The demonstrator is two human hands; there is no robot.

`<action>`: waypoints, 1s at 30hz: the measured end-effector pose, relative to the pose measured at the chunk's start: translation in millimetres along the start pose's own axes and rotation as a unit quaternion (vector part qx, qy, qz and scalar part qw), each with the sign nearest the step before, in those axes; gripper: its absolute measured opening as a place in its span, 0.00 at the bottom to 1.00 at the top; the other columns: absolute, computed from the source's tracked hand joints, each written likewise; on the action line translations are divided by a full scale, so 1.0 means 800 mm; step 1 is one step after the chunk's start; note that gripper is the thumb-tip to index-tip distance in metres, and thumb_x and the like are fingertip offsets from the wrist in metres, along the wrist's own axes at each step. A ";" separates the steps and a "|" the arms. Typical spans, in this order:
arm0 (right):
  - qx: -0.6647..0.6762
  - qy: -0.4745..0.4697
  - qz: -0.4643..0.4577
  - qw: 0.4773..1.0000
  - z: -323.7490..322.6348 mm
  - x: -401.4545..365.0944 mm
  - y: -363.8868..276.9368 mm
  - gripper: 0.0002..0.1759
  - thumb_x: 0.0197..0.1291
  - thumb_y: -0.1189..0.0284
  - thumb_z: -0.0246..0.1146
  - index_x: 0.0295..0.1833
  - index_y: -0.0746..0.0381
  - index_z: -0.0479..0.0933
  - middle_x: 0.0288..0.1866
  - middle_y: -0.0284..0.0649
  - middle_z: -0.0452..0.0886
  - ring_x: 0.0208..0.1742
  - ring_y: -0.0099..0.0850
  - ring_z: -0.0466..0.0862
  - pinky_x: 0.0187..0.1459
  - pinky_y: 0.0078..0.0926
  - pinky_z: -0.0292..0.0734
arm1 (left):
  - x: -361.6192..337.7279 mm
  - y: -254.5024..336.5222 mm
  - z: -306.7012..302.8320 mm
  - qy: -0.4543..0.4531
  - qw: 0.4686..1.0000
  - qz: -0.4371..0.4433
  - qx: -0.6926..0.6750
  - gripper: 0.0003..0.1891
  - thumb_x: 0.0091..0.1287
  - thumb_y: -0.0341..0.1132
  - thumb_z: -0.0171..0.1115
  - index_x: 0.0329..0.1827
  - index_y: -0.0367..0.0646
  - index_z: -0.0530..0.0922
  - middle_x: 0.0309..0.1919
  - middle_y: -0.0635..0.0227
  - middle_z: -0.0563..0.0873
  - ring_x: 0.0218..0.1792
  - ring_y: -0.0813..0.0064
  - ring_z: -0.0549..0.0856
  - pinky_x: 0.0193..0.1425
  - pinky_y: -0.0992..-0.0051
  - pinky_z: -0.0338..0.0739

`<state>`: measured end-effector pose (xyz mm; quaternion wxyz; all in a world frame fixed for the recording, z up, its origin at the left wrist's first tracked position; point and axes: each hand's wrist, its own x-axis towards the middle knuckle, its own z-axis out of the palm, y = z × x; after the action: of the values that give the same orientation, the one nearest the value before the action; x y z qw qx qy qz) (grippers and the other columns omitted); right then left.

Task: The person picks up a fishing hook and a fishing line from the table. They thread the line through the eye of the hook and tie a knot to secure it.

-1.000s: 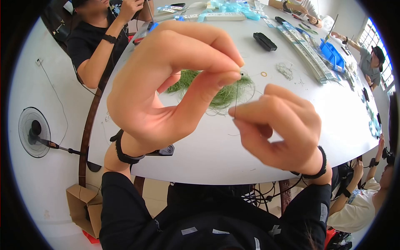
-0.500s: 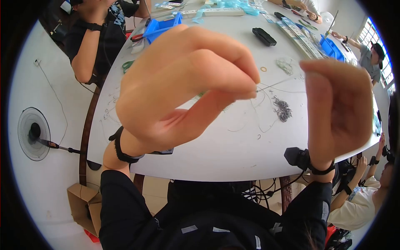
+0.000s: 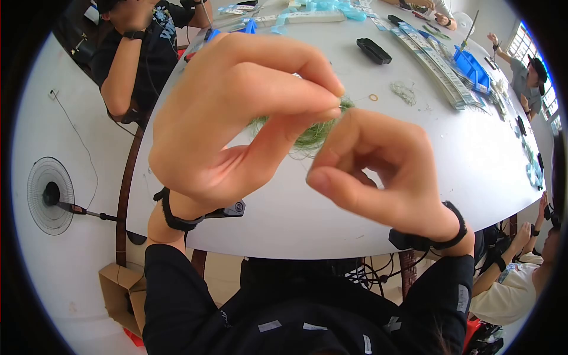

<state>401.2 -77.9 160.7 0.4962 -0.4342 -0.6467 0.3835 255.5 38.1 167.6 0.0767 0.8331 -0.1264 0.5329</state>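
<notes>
My left hand (image 3: 242,112) is raised over the white table (image 3: 284,228), thumb and fingertips pressed in a pinch. Whatever lies between those tips is too small to make out. Close beside it on the right, my right hand (image 3: 384,171) has its fingers curled, with the index finger and thumb pressed together; what they hold is hidden. Behind both hands a tangle of green line (image 3: 312,137) shows in part. A small tan ring (image 3: 373,97) and a pale coil of thread (image 3: 403,92) lie farther back.
A black tray (image 3: 374,51), long packaged strips (image 3: 429,59) and a blue bin (image 3: 471,70) are at the back. Behind my left wrist sits a small black device (image 3: 235,209). Other people sit around the table, and a fan (image 3: 51,195) stands at the left.
My right hand has moved left and down, close to my left hand, and turned. My left hand has shifted slightly left. The thin line seen between them and the dark pile are out of sight.
</notes>
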 end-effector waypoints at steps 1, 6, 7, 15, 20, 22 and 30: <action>-0.037 0.006 -0.034 0.999 0.001 -0.003 -0.005 0.06 0.49 0.80 0.65 0.31 0.67 0.74 0.26 0.34 0.79 0.21 0.14 0.70 0.22 0.11 0.60 | -0.001 0.000 0.000 0.001 1.000 0.005 0.018 0.09 0.52 0.17 0.63 0.34 0.34 0.76 0.34 0.55 0.80 0.32 0.73 0.80 0.36 0.78 0.75; -0.158 0.056 -0.158 0.973 -0.004 -0.016 -0.030 0.08 0.47 0.80 0.66 0.29 0.69 0.73 0.21 0.36 0.77 0.17 0.14 0.62 0.20 0.13 0.53 | 0.000 0.000 -0.004 -0.039 0.998 0.022 0.052 0.11 0.49 0.15 0.63 0.34 0.35 0.77 0.33 0.56 0.81 0.30 0.74 0.78 0.34 0.79 0.74; -0.166 0.079 -0.184 0.966 -0.007 -0.019 -0.028 0.08 0.48 0.78 0.66 0.29 0.69 0.73 0.20 0.37 0.76 0.17 0.14 0.62 0.20 0.13 0.53 | 0.000 0.002 -0.005 -0.048 0.997 0.021 0.055 0.11 0.48 0.14 0.64 0.34 0.35 0.77 0.33 0.56 0.81 0.29 0.75 0.78 0.33 0.79 0.73; -0.198 0.264 -0.172 0.928 -0.030 -0.009 -0.006 0.08 0.57 0.77 0.60 0.41 0.70 0.74 0.29 0.32 0.78 0.27 0.12 0.70 0.27 0.08 0.60 | -0.001 0.015 0.012 -0.058 0.998 -0.014 -0.031 0.12 0.43 0.13 0.65 0.30 0.37 0.78 0.31 0.58 0.82 0.27 0.77 0.76 0.29 0.81 0.70; -0.168 0.154 -0.134 0.964 -0.034 0.016 0.011 0.06 0.58 0.80 0.59 0.41 0.70 0.75 0.31 0.32 0.79 0.32 0.13 0.75 0.32 0.08 0.67 | -0.002 0.013 0.010 -0.056 0.994 -0.036 -0.085 0.12 0.44 0.15 0.66 0.31 0.37 0.78 0.33 0.58 0.81 0.29 0.76 0.77 0.31 0.81 0.71; -0.113 0.107 -0.110 0.982 -0.029 0.019 0.022 0.07 0.57 0.79 0.60 0.41 0.70 0.74 0.32 0.34 0.79 0.34 0.15 0.77 0.34 0.10 0.70 | -0.001 0.012 0.008 -0.057 0.995 -0.029 -0.072 0.11 0.46 0.16 0.66 0.32 0.37 0.77 0.33 0.57 0.80 0.29 0.76 0.78 0.32 0.81 0.72; -0.096 0.045 -0.083 0.991 -0.003 0.004 0.015 0.06 0.50 0.81 0.64 0.33 0.69 0.74 0.26 0.33 0.78 0.21 0.12 0.69 0.24 0.11 0.63 | -0.001 0.000 0.001 -0.012 0.999 0.001 0.036 0.08 0.52 0.17 0.63 0.34 0.35 0.77 0.34 0.58 0.81 0.32 0.72 0.80 0.37 0.78 0.75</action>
<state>405.0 -70.5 151.1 0.5115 -0.4411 -0.6912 0.2570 256.0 37.9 166.8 0.0446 0.8415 -0.1089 0.5272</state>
